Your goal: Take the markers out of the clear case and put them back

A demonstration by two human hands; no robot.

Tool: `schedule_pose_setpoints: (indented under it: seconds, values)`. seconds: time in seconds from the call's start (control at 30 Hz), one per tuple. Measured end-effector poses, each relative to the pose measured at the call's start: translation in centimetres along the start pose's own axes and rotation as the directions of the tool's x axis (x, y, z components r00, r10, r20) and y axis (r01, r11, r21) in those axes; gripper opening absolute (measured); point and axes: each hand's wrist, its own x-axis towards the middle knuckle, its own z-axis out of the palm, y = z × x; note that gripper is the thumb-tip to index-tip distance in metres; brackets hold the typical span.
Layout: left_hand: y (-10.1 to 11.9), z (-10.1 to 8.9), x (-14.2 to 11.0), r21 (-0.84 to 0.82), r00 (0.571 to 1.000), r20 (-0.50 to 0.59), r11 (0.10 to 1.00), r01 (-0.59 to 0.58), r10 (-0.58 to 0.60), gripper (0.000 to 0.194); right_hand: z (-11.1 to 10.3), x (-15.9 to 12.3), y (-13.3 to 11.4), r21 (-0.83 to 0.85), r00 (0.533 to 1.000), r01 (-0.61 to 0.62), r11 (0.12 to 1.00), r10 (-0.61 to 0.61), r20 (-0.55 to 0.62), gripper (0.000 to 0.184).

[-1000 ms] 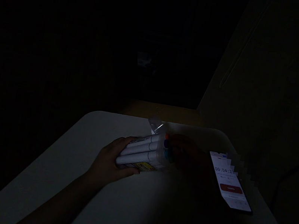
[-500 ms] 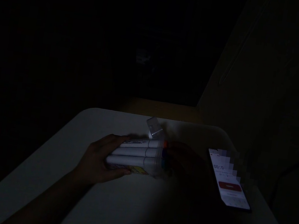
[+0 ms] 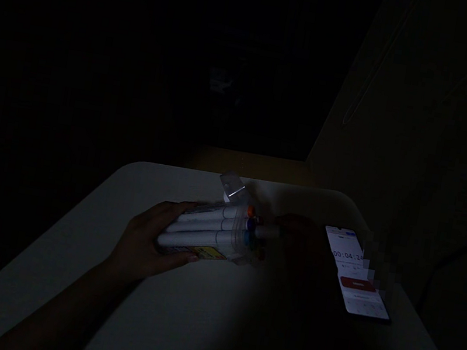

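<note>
My left hand (image 3: 140,243) is wrapped round a clear plastic case (image 3: 235,234) of white-barrelled markers (image 3: 194,228). The case lies tilted on its side, its mouth facing right. Orange, blue and teal marker ends show there, and a yellow label (image 3: 206,252) is on the near side. The clear lid flap (image 3: 232,185) stands folded back behind it. One marker (image 3: 266,232) sticks out of the mouth beyond the others. Its far end is at the fingers of my right hand (image 3: 294,238), a dim reddish shape in deep shadow, which appears closed on it.
A lit phone (image 3: 360,287) with a running timer lies at the right on the white table (image 3: 156,328). A wall with a hanging cord (image 3: 361,95) rises at the right. Beyond the table's far edge it is mostly dark.
One marker now protrudes from the case toward my right hand, which has moved slightly right. The case is turned a little, showing more marker ends. The whole view has shifted slightly.
</note>
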Motion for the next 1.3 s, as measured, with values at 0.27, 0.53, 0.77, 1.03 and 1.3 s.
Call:
schedule_pose_setpoints:
  seconds: [0.27, 0.53, 0.77, 1.03, 1.3]
  values:
    - [-0.2, 0.1, -0.3, 0.013, 1.0, -0.017, 1.0, 0.008, -0.008, 0.067, -0.3, -0.1, -0.9, 0.028, 0.995, 0.093, 0.995, -0.094, 0.037, 0.028]
    - [-0.1, -0.1, -0.2, 0.005, 1.0, -0.004, 1.0, -0.013, 0.013, 0.068, 0.3, -0.2, -1.0, -0.052, 0.976, 0.202, 0.978, -0.196, 0.099, 0.013]
    - [0.0, 0.0, 0.1, 0.012, 1.0, 0.001, 1.0, -0.024, 0.023, 0.069, -0.2, -0.3, -0.1, -0.182, 0.978, 0.209, 0.961, -0.206, 0.032, 0.015]
    - [-0.4, 0.4, -0.3, 0.062, 0.999, -0.034, 0.998, 0.031, -0.029, 0.066, -1.4, -0.4, 0.8, -0.356, 0.996, 0.071, 0.932, -0.087, -0.03, 0.025]
    - [-0.6, 0.3, -0.4, 0.099, 0.998, -0.011, 0.993, 0.061, -0.061, 0.066, -1.3, 0.4, 0.4, -0.493, 0.946, 0.314, 0.811, -0.227, 0.23, 0.026]
